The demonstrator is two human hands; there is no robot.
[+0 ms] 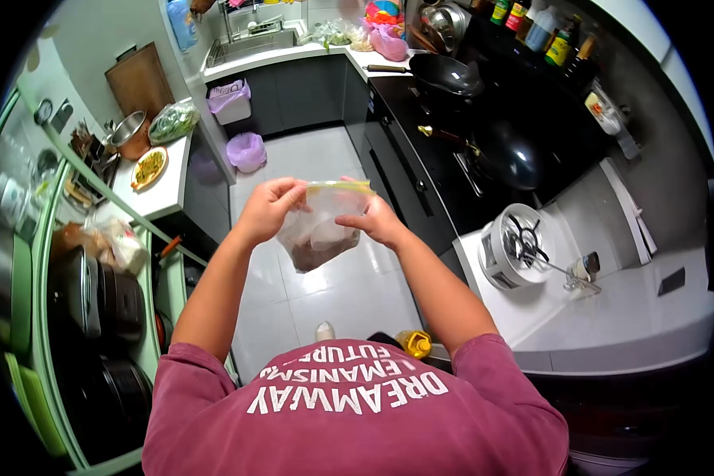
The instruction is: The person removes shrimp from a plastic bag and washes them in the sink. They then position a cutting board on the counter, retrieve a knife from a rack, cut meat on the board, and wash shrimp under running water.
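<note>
A clear zip bag (pixel 324 226) with a yellow zip strip hangs in front of me over the floor. Dark brown contents, whose kind I cannot make out, lie in its lower part. My left hand (pixel 271 208) pinches the top left edge of the bag, thumb and fingers closed on it. On the other side, my right hand (pixel 381 222) grips the top right edge, with the thumb pressed along the front of the plastic.
To the right, a wok (pixel 508 155) and a frying pan (pixel 446 75) sit on the black stove. A white round appliance (pixel 516 246) stands on the counter. At left are a plate of food (pixel 149 168) and a green rack (pixel 95 186); an oil bottle (pixel 414 343) stands near my feet.
</note>
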